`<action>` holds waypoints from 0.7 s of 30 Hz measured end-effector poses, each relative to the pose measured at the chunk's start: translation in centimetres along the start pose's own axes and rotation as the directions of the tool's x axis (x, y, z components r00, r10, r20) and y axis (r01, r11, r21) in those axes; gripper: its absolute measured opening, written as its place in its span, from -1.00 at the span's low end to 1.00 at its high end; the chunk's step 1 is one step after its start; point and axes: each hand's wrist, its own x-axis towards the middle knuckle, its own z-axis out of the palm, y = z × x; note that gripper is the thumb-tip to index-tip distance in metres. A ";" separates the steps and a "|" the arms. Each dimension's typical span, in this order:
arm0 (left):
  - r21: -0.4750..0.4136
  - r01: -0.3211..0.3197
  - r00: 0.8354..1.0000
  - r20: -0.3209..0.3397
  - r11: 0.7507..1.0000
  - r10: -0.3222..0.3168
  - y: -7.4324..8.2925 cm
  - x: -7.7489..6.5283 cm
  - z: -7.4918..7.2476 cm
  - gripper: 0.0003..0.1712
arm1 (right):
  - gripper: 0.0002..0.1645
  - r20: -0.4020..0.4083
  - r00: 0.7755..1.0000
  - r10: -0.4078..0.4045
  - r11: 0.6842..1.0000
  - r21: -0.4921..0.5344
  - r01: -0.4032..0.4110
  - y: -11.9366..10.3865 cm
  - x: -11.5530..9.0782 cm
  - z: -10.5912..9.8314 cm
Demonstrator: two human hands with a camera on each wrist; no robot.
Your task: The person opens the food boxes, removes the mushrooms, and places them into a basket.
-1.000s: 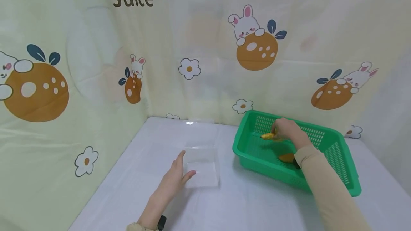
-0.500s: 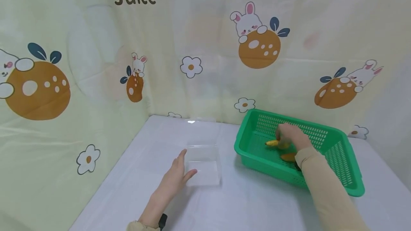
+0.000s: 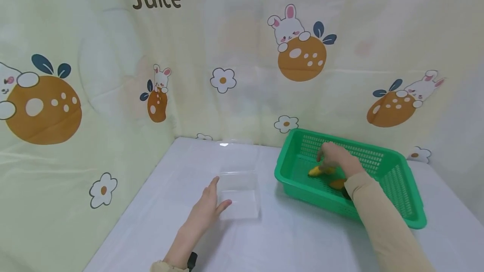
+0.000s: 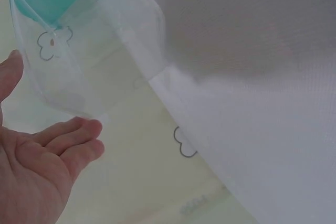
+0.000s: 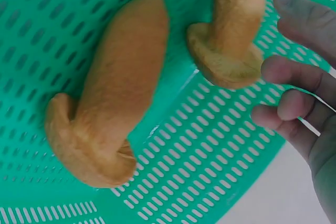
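My left hand (image 3: 206,207) rests by the left wall of a clear plastic box (image 3: 242,205), fingers straight and thumb over its near corner. The left wrist view shows its fingertips right at the box (image 4: 63,72). My right hand (image 3: 334,156) reaches into a green basket (image 3: 308,194). Below its fingers lies a yellowish mushroom (image 3: 314,172), its stem and cap (image 5: 231,51) near the parted fingertips in the right wrist view. A second, browner mushroom (image 5: 115,87) lies closer to the wrist, seen as an orange-brown shape (image 3: 337,184) from the head.
The box's clear lid (image 3: 236,156) stands open toward the back. A dark thing (image 3: 345,193) shows in the basket beside the right forearm. A printed curtain (image 3: 245,53) rises behind the white table (image 3: 181,171).
My right hand moves about inside the basket, and its fingers now stand above the yellowish mushroom, which has shifted and turned. The left hand keeps its place at the box.
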 end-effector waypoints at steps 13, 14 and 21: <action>0.005 -0.029 1.000 -0.003 1.000 0.029 -0.3 0.9 0.3 -0.15 | -0.72 -0.151 0.987 -0.061 0.975 0.202 0.091 -1.2 -1.3 -2.1; 0.005 -0.034 0.999 -0.003 0.999 0.034 -0.4 1.0 0.4 -0.15 | -0.72 -0.157 0.986 -0.063 0.974 0.206 0.095 -1.2 -1.5 -2.3; 0.008 -0.043 0.999 -0.003 0.999 0.043 -0.7 1.5 0.6 -0.16 | -0.76 -0.193 0.979 -0.068 0.979 0.176 0.103 -1.8 -2.5 -3.1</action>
